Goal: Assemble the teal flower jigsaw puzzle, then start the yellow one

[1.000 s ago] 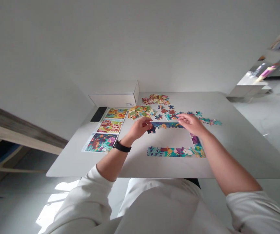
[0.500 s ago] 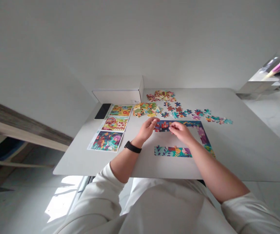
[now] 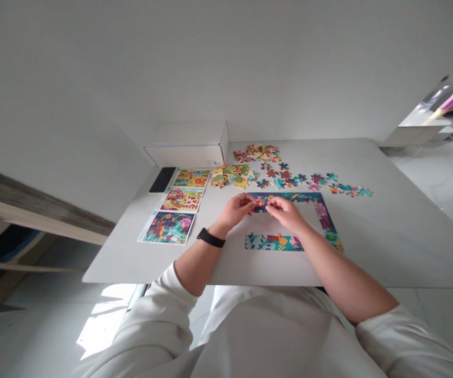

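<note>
White flat surface (image 3: 388, 231): colourful cardboard jigsaw frame (image 3: 326, 218) lies face up, prints readable, its left side unbuilt.
Left hand (image 3: 236, 208) pinches a small reddish jigsaw piece (image 3: 258, 201) by its edges, likely for aligning, at the frame's top-left end. Right hand (image 3: 287, 212) is narrow, fingertips just beside the piece; its grip is unclear.

Over on the left of the surface (image 3: 368, 236) there's a row of three picture cards (image 3: 179, 199), with a black phone (image 3: 162, 179) just beside the far one and a white box (image 3: 189, 147) behind them by the wall. Further back sit a yellowish heap of pieces (image 3: 232, 176) and a reddish heap (image 3: 256, 152), plus a scatter of blue-teal bits (image 3: 317, 181) trailing off right.
</note>
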Demonstrator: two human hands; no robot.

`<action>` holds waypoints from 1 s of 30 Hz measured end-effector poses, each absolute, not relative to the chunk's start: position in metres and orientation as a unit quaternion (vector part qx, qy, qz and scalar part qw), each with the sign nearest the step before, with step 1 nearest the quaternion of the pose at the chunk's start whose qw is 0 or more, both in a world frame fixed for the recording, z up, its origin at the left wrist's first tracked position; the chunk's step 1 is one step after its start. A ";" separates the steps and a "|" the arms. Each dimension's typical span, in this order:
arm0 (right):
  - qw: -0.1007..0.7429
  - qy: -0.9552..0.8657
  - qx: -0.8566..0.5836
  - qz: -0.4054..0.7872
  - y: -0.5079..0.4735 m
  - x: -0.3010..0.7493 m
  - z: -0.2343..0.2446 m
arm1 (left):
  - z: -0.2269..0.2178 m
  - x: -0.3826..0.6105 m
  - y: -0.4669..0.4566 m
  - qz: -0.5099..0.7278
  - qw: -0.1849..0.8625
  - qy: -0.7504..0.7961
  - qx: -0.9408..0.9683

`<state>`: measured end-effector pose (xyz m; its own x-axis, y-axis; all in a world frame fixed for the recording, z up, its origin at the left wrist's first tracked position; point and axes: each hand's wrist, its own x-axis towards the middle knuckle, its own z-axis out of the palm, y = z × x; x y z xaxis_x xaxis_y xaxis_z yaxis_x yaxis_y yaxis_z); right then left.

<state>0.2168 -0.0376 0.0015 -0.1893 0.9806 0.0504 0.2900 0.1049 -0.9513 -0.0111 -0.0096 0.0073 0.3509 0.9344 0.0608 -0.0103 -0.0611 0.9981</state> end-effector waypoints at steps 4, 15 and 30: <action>0.395 -0.638 -0.509 0.421 -0.039 0.216 0.001 | 0.010 -0.014 -0.010 0.411 0.554 0.394 0.607; 0.423 -0.614 -0.522 0.414 -0.036 0.217 0.000 | 0.014 -0.027 -0.015 0.412 0.245 0.362 0.800; 0.402 -0.622 -0.524 0.421 -0.038 0.215 0.002 | 0.027 -0.026 -0.022 0.344 0.148 0.315 0.872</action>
<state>0.2149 -0.0382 0.0021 -0.1278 0.9900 0.0595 0.3137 0.0972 -0.9445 -0.0261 -0.0220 0.0265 0.5641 0.6516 0.5072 0.4476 -0.7575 0.4753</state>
